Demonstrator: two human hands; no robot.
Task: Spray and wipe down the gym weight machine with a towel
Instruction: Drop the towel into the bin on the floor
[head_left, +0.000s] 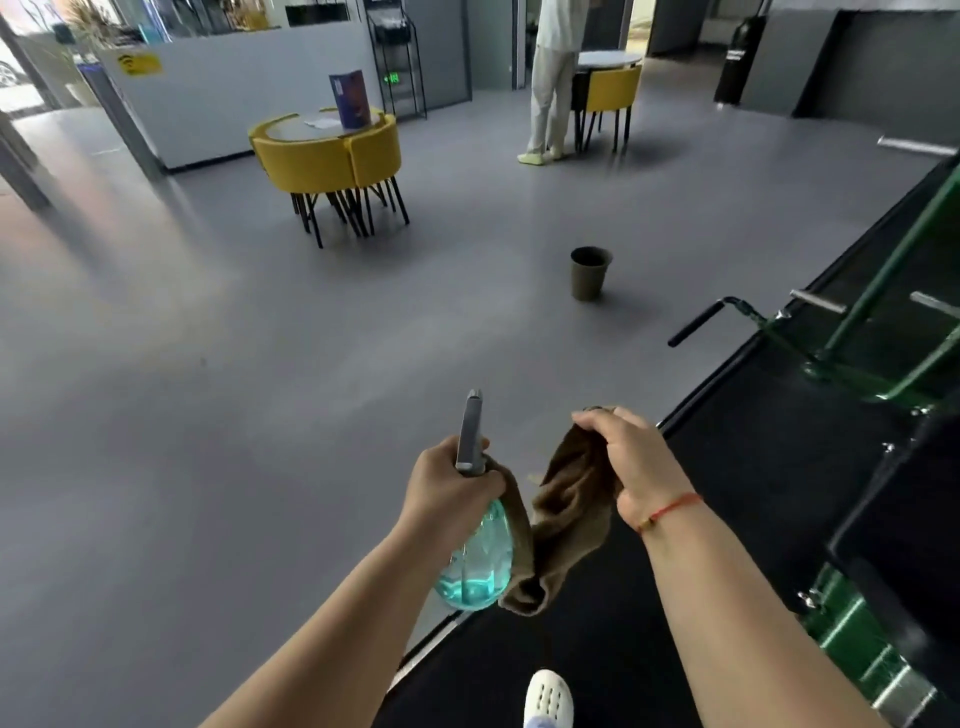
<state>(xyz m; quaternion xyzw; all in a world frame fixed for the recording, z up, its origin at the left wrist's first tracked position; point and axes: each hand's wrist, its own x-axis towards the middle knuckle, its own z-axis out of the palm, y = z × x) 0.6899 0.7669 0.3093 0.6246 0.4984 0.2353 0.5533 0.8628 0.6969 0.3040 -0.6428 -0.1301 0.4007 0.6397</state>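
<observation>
My left hand (451, 486) grips the grey head of a clear blue spray bottle (477, 566), whose nozzle points away from me. One end of a brown towel (566, 506) is caught under those same fingers. My right hand (631, 457) holds the other end of the towel, which sags between both hands. The green weight machine (878, 364) stands at the right on black matting (753, 467), with a black handle sticking out toward the grey floor. Neither hand touches the machine.
A dark bin (590, 272) stands on the grey floor ahead. Yellow chairs around a round table (332, 156) are further back, left of centre. A person in pale clothes (550, 83) stands by another table. My white shoe (548, 699) is on the mat.
</observation>
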